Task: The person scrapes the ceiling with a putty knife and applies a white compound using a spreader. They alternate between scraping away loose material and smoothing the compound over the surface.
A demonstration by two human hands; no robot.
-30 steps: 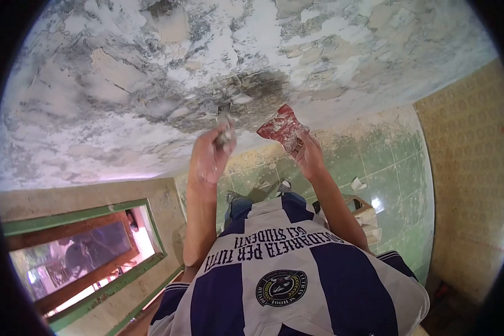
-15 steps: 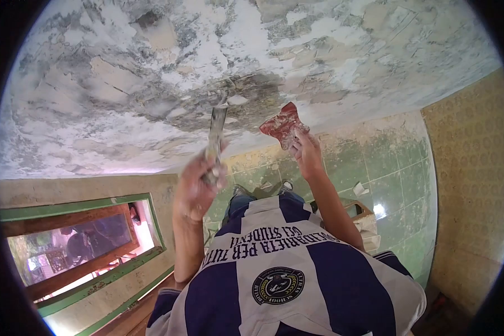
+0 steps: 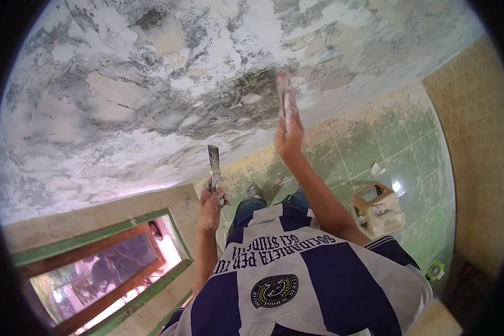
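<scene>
My left hand (image 3: 209, 206) is wrapped round the handle of a scraper (image 3: 213, 159), its flat metal blade pointing up and away from me, apart from the wall. Held up against a dark, peeling patch of the wall (image 3: 117, 92), my right hand (image 3: 289, 137) grips a folded red piece (image 3: 285, 92) coated in white dust. That piece is blurred by motion, and its material cannot be made out. Flaking paint, bare plaster and grey stains cover the wall around it.
Below my right arm a wooden stool-like frame (image 3: 382, 195) stands on the green tiled floor (image 3: 400, 148), which is strewn with dust and flakes. A green round object (image 3: 435, 271) lies at lower right. At left is a green-edged window (image 3: 95, 269); a patterned wall (image 3: 476, 123) stands at right.
My right hand has moved up with the red piece, now against the wall. My left hand has drawn the scraper back from the wall, lower in view. The view has tilted slightly.
</scene>
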